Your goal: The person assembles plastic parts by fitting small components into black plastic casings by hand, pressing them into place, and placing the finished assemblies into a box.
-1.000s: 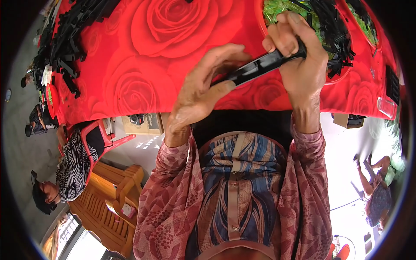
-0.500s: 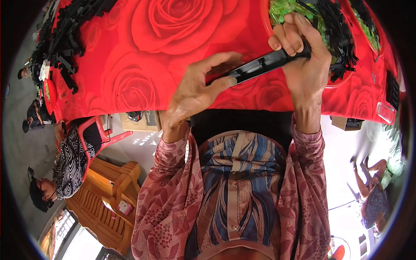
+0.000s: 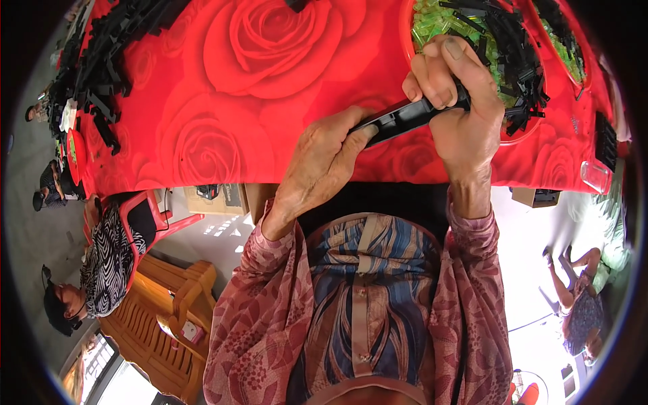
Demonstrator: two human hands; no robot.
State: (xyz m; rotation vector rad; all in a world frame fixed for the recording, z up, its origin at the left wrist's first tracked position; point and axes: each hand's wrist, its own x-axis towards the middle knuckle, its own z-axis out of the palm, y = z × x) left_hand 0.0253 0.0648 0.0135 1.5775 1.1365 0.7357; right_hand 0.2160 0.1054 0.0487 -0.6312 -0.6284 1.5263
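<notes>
Between my hands, above the near part of the table, is a long narrow black plastic piece (image 3: 403, 121) with a recess along its side. It tilts up toward the right. My left hand (image 3: 320, 165) is closed on its left end, the thumb lying along it near the recess. My right hand (image 3: 466, 111) wraps its right end, with fingers curled over the top and the thumb side hidden in part. Just beyond my right hand, a red-rimmed tray (image 3: 410, 34) holds clear green-yellow pieces (image 3: 442, 23) and slim black parts (image 3: 520, 54).
A heap of black parts (image 3: 111, 57) covers the table's far left. The table has a red rose-patterned cloth (image 3: 256, 135). A clear plastic box (image 3: 596, 177) sits at the right edge. One person (image 3: 111, 263) sits at the left on a red chair (image 3: 152, 219); another (image 3: 582, 310) is at the right.
My left hand has slid up along the piece toward the right, its fingers now more folded around the end. The right hand and the piece have shifted slightly left and nearer.
</notes>
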